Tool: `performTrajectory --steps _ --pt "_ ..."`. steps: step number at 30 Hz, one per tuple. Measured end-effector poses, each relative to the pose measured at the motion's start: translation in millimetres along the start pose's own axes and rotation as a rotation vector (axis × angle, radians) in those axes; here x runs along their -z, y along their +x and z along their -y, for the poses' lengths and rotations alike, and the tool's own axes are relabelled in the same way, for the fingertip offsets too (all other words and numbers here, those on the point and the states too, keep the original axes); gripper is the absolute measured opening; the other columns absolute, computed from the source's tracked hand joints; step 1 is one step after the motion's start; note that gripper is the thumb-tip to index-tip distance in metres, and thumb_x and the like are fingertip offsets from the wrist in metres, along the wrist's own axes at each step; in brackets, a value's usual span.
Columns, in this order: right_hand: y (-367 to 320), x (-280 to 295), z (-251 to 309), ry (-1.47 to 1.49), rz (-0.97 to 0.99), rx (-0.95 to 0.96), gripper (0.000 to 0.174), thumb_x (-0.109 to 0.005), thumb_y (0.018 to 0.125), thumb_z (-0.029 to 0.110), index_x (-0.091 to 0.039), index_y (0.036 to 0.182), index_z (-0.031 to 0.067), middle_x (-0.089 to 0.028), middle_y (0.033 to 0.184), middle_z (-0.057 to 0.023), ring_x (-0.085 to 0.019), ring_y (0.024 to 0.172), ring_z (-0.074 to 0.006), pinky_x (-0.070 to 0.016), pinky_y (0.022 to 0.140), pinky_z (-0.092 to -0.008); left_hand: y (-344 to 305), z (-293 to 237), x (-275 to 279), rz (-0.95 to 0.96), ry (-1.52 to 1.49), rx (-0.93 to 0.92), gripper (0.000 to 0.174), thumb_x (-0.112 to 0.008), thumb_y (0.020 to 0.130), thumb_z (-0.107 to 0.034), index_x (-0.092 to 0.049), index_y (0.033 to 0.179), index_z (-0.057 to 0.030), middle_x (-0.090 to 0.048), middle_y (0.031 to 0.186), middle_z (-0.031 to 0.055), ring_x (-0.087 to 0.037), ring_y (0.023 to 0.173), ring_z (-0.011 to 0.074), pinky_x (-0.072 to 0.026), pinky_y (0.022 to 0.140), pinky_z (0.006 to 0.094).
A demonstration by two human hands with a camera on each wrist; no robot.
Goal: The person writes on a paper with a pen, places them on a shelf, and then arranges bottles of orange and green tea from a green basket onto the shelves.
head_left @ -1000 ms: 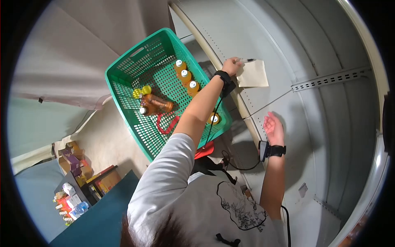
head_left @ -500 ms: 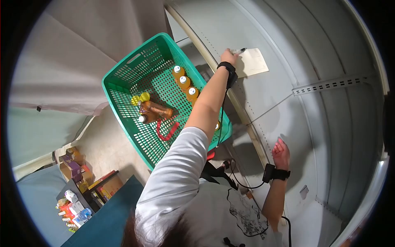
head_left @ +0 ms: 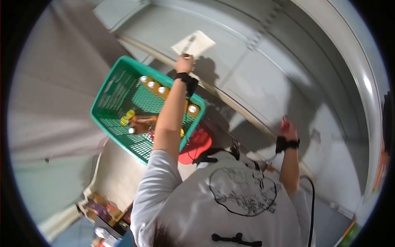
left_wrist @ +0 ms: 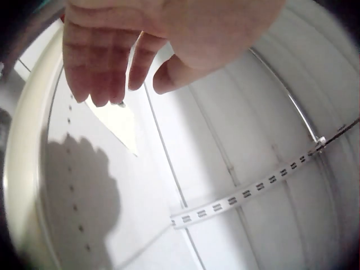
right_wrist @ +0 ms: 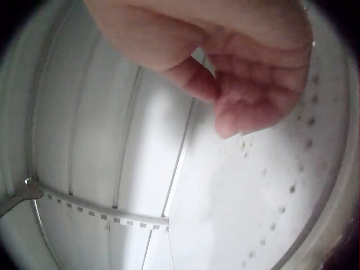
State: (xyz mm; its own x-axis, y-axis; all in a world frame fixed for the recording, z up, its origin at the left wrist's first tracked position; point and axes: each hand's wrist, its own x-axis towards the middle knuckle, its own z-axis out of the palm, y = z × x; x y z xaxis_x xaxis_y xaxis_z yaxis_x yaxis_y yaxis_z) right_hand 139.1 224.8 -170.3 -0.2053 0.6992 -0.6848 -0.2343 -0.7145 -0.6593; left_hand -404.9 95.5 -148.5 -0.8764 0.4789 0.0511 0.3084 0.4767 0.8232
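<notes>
Reaching over the shelf edge, my left hand (head_left: 184, 64) holds a slim pen (head_left: 189, 44) with a clear barrel and dark end. The pen lies across a cream sheet of paper (head_left: 203, 43) on the grey shelf. In the left wrist view the fingers point down over the paper (left_wrist: 118, 125), hiding most of the pen, and the thumb stands apart. Above the shelf to the right, my right hand (head_left: 289, 129) hangs with nothing in it. Its fingers (right_wrist: 253, 112) are loosely curled in the right wrist view.
A green basket (head_left: 108, 131) stands left of the shelf, holding orange drink bottles (head_left: 153, 87) and yellow-topped items (head_left: 127, 118). Red fabric (head_left: 196, 146) shows beside it. Boxes (head_left: 103, 210) lie at lower left. A slotted metal rail (left_wrist: 247, 195) runs at the shelf's back.
The head view has swung, so basket and shelf appear turned. The left hand has moved with the pen, which now crosses the paper's middle. The paper has turned relative to the shelf edge.
</notes>
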Motion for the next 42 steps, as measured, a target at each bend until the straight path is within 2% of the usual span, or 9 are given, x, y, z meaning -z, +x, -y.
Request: performTrajectory --steps 4,16,19,21,24,28,30,33,42 --pt "17 86 8 0.007 -0.099 0.035 0.019 -0.047 0.083 0.021 -0.061 0.083 0.0077 -0.062 0.07 -0.0053 -0.058 0.062 -0.0188 -0.0482 0.056 -0.0315 -73 -33 -35 0.238 -0.442 0.228 0.025 -0.057 0.079 -0.023 -0.059 0.091 -0.0003 -0.063 0.074 0.0092 -0.06 0.066 0.0118 -0.0467 0.053 0.0259" --pt "12 230 23 0.059 -0.456 0.175 0.023 -0.049 0.079 0.022 -0.057 0.068 0.0026 -0.059 0.062 -0.0094 -0.057 0.056 -0.0222 -0.0457 0.051 -0.0339 -280 -134 -139 0.795 -0.417 0.081 0.02 -0.055 0.083 -0.018 -0.058 0.091 -0.0005 -0.061 0.073 0.0057 -0.057 0.062 0.0109 -0.0446 0.054 0.0232" --pt "29 261 31 -0.322 -0.487 -0.004 0.023 -0.045 0.08 0.022 -0.057 0.076 0.002 -0.06 0.067 -0.0143 -0.058 0.06 -0.0287 -0.0477 0.056 -0.037 -320 -141 -157 0.911 -0.388 0.0 0.02 -0.054 0.083 -0.018 -0.058 0.09 0.0008 -0.061 0.072 0.0059 -0.057 0.061 0.0111 -0.0448 0.055 0.0237" --pt "-2 228 69 -1.304 -0.602 0.232 0.028 -0.044 0.072 0.021 -0.055 0.054 0.0021 -0.056 0.054 -0.0137 -0.055 0.049 -0.0211 -0.0439 0.046 -0.0348 -337 -145 -166 1.006 -0.332 -0.08 0.021 -0.054 0.085 -0.016 -0.057 0.093 0.0028 -0.06 0.072 0.0065 -0.056 0.062 0.0113 -0.0454 0.056 0.0247" --pt "38 231 89 -1.035 -0.854 0.28 0.026 -0.043 0.072 0.02 -0.058 0.063 0.0007 -0.059 0.059 -0.0156 -0.055 0.049 -0.0191 -0.0452 0.05 -0.0363 -359 -142 -163 1.025 -0.326 -0.071 0.021 -0.053 0.085 -0.015 -0.057 0.094 0.0033 -0.06 0.072 0.0069 -0.056 0.062 0.0111 -0.0456 0.057 0.0246" --pt "87 252 111 -1.163 -0.739 0.321 0.03 -0.046 0.073 0.025 -0.063 0.078 0.0009 -0.064 0.073 -0.0169 -0.062 0.062 -0.0231 -0.0485 0.061 -0.0372 -370 -133 -144 0.954 -0.323 -0.01 0.023 -0.054 0.085 -0.017 -0.057 0.096 0.0026 -0.061 0.074 0.0075 -0.057 0.062 0.0118 -0.0458 0.057 0.024" --pt "97 259 117 -1.564 -0.867 0.706 0.037 -0.049 0.074 0.031 -0.063 0.094 0.0039 -0.064 0.09 -0.0151 -0.063 0.084 -0.0281 -0.0483 0.074 -0.0375 -371 -127 -130 0.869 -0.337 0.042 0.024 -0.054 0.084 -0.019 -0.058 0.094 0.0031 -0.061 0.072 0.0071 -0.058 0.062 0.0119 -0.0462 0.057 0.0246" --pt "60 241 147 -1.515 -0.78 0.242 0.042 -0.049 0.075 0.039 -0.064 0.099 0.0071 -0.059 0.107 -0.0147 -0.055 0.104 -0.0294 -0.044 0.085 -0.0383 -365 -114 -109 0.757 -0.189 0.017 0.026 -0.054 0.081 -0.021 -0.061 0.089 0.0025 -0.062 0.069 0.0074 -0.059 0.062 0.0121 -0.0474 0.06 0.0262" --pt "29 226 151 -1.473 -0.867 0.415 0.029 -0.055 0.073 0.025 -0.065 0.092 0.0048 -0.062 0.097 -0.0175 -0.06 0.09 -0.0324 -0.0479 0.072 -0.0382 -359 -117 -92 0.668 -0.166 -0.003 0.026 -0.055 0.081 -0.021 -0.061 0.091 0.0021 -0.063 0.069 0.0086 -0.06 0.062 0.014 -0.0479 0.061 0.0272"
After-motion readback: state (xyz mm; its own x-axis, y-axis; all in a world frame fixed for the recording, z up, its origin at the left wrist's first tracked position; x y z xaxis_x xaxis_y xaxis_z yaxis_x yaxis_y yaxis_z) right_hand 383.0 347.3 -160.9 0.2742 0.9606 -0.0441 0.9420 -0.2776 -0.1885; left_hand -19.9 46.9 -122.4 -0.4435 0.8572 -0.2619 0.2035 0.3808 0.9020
